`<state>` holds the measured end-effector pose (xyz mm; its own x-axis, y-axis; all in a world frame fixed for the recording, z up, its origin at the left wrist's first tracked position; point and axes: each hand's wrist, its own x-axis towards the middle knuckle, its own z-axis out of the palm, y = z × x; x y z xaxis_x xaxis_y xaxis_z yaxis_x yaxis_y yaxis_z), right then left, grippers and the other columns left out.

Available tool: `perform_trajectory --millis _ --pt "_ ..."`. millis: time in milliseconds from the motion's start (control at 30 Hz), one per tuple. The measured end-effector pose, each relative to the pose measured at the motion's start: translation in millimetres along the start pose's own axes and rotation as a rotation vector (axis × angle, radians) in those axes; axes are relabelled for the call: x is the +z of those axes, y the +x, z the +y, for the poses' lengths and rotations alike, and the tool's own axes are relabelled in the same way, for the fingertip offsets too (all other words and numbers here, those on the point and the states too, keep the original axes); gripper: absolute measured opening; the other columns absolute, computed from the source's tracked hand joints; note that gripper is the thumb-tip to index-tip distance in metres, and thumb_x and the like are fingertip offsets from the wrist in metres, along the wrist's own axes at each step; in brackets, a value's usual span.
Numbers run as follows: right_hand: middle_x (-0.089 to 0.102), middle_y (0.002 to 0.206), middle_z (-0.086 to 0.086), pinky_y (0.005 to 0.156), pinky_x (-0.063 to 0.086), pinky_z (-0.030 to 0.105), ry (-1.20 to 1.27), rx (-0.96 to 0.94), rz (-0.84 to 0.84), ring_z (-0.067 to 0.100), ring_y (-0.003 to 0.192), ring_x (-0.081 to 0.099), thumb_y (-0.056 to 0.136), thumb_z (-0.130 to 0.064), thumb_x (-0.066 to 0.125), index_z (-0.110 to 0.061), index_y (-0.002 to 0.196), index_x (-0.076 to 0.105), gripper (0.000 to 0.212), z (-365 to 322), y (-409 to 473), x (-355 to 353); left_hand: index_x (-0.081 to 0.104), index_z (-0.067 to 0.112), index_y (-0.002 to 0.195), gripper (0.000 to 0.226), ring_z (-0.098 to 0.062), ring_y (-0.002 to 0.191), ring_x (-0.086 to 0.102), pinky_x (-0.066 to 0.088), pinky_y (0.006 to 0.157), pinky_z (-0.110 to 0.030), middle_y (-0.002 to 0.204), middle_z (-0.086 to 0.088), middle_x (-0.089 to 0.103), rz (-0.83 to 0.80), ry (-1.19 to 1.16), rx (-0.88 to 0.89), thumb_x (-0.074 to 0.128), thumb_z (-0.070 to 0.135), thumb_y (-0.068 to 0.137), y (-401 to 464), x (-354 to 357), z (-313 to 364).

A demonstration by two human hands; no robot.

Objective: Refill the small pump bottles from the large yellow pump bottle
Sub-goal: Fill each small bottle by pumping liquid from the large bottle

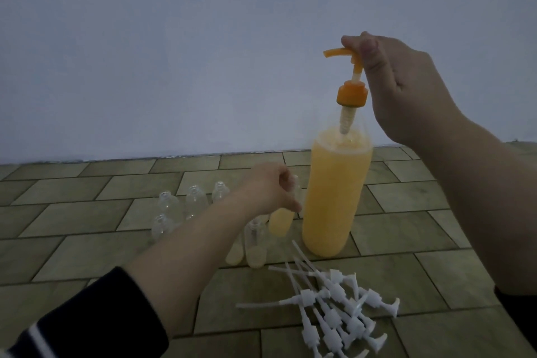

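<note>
On the tiled floor (87, 197) under a pale wall (174, 52), the right hand (401, 87) pinches the orange pump (348, 78) above the full yellow bottle (334, 197) at centre, and the left hand (270, 189) grips a small bottle (280, 222) holding yellow liquid.

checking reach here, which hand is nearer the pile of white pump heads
Left. The left hand holds a small bottle just above the white pump heads; the right hand is high up, pinching the orange pump.
</note>
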<state>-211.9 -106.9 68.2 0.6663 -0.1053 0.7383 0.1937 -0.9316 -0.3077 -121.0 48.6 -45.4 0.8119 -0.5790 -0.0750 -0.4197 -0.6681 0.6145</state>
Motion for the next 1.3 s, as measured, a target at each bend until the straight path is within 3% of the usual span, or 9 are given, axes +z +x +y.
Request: perform_trajectory --millis 167,433,567,667,800,967,1033,1167,1300 --pt "0.057 0.105 0.026 0.078 0.033 0.029 0.026 0.016 0.005 0.020 0.091 0.045 0.100 -0.038 0.017 0.007 0.107 0.055 0.060 -4 0 1 0.060 0.018 0.107 0.050 -0.014 0.084 0.058 0.047 0.065 -0.023 0.098 0.004 0.061 -0.124 0.276 0.004 0.084 0.031 0.065 5 9 2" --pt "0.058 0.102 0.027 0.077 0.034 0.029 0.047 0.025 0.007 0.020 0.090 0.045 0.100 -0.036 0.017 0.009 0.105 0.056 0.059 -6 -2 -1 0.055 0.015 0.123 0.058 -0.022 0.107 0.057 0.052 0.092 -0.037 0.120 -0.003 0.058 -0.259 0.410 -0.029 0.081 0.023 0.071 10 25 3" --pt "0.057 0.102 0.029 0.077 0.034 0.015 0.049 0.031 0.009 0.021 0.089 0.044 0.101 -0.036 0.018 0.011 0.105 0.055 0.060 -6 -2 -1 0.055 0.015 0.124 0.058 -0.022 0.108 0.058 0.053 0.091 -0.037 0.123 -0.004 0.058 -0.276 0.424 -0.026 0.081 0.020 0.072 9 25 6" --pt "0.058 0.103 0.028 0.079 0.035 0.020 0.037 0.039 0.002 0.019 0.086 0.046 0.100 -0.038 0.017 0.009 0.106 0.055 0.061 -6 -2 -1 0.054 0.017 0.125 0.060 -0.022 0.108 0.057 0.052 0.090 -0.035 0.124 -0.004 0.056 -0.292 0.453 -0.019 0.081 0.021 0.071 6 26 6" --pt "0.059 0.101 0.029 0.077 0.018 -0.011 0.043 0.036 -0.012 -0.006 0.084 0.038 0.101 -0.035 0.018 0.010 0.106 0.055 0.059 -6 -1 -2 0.050 0.019 0.128 0.069 -0.022 0.111 0.056 0.052 0.092 -0.037 0.129 -0.002 0.054 -0.277 0.430 -0.019 0.083 0.023 0.068 1 24 2" --pt "0.060 0.101 0.027 0.077 0.016 -0.013 0.059 0.044 -0.003 -0.006 0.090 0.043 0.101 -0.035 0.018 0.010 0.106 0.056 0.059 -6 -1 -2 0.036 0.020 0.140 0.095 -0.024 0.114 0.054 0.050 0.094 -0.041 0.136 -0.001 0.048 -0.243 0.428 -0.118 0.087 0.036 0.061 -10 -4 0" --pt "0.059 0.100 0.029 0.077 0.022 -0.010 0.062 0.029 0.014 0.003 0.089 0.045 0.101 -0.035 0.018 0.011 0.105 0.056 0.060 -5 -1 -1 0.038 0.017 0.138 0.092 -0.024 0.112 0.055 0.050 0.093 -0.040 0.134 -0.002 0.050 -0.266 0.506 -0.138 0.086 0.038 0.062 -15 -10 -1" --pt "0.059 0.102 0.027 0.076 0.035 0.020 0.056 0.034 0.034 0.019 0.090 0.045 0.100 -0.038 0.017 0.008 0.104 0.056 0.062 -6 -1 3 0.052 0.014 0.126 0.067 -0.023 0.103 0.059 0.053 0.089 -0.038 0.124 -0.006 0.056 -0.293 0.548 -0.158 0.083 0.027 0.069 -21 -1 -5" --pt "0.059 0.101 0.029 0.074 0.029 -0.002 0.044 0.035 0.022 0.014 0.089 0.043 0.099 -0.038 0.017 0.010 0.104 0.056 0.062 -8 -1 2 0.056 0.010 0.120 0.049 -0.023 0.101 0.061 0.054 0.089 -0.037 0.118 -0.007 0.059 -0.261 0.542 -0.169 0.077 0.017 0.077 -22 4 -8"
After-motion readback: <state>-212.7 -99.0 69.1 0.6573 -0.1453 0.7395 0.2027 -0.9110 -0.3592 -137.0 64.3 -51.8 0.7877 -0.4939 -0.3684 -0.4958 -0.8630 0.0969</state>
